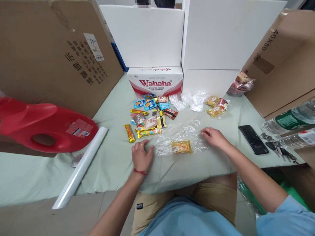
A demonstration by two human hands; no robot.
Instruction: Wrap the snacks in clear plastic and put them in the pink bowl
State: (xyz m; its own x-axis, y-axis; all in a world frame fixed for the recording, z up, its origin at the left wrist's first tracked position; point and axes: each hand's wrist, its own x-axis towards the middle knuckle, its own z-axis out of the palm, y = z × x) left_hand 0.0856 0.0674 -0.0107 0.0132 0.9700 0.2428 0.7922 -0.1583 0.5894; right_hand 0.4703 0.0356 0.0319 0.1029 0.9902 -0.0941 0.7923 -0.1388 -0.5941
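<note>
A clear plastic sheet or bag [164, 144] lies spread on the cloth, with a yellow wrapped snack [181, 147] on its near part. At its left edge my left hand [142, 156] rests on the cloth, thumb apart from the fingers, holding nothing I can see. My right hand [214, 138] is closed in a pinch at the right edge of the clear plastic. Beyond my left hand is a pile of small packaged snacks [150, 123] in blue, yellow and brown wrappers. Several yellow and red packs [216, 109] lie beyond my right hand, beside crumpled clear plastic [196, 101].
A red jug [57, 123] and a white roll [81, 167] are at left. A Wahaha carton [155, 82] and white boxes [211, 36] stand behind. At right are a phone [254, 139], keys [278, 149], bottles [292, 118] and a brown carton [283, 68].
</note>
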